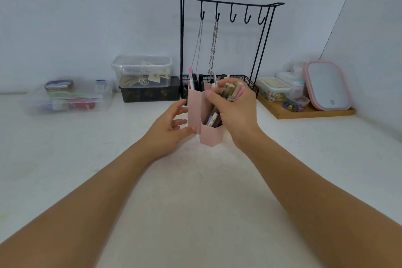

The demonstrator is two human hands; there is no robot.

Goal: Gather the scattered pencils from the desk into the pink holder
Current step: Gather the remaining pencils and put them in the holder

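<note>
1. The pink holder stands upright on the white desk, in the middle of the view and in front of the black wire rack. It is a matte, pale pink piece made of angular, hexagon-like compartments of differing heights: taller ones at the back, a lower one at the front.
2. The back compartments hold several pens and markers, one with a pink cap, all standing roughly upright.
3. The right hand is curled round a bundle of pencils, gripping them near their upper ends. The pencils are mostly brown and tan with pale tops, and one looks pink. They slant down to the left, and their lower ends sit inside the low front compartment of the holder.
4. The left hand is at the holder's left side, fingers loosely spread. The thumb touches the front left wall; the other fingers lie near or against the side, and it is hard to tell how firmly they press.
5. Two thin chains hang from the rack's hooks.
6. To the left stand a clear lidded tub stacked on a dark box, and a blurred clear box of coloured items.
7. To the right, a wooden tray carries small clear containers and a pink-rimmed mirror leaning against the wall.
</note>
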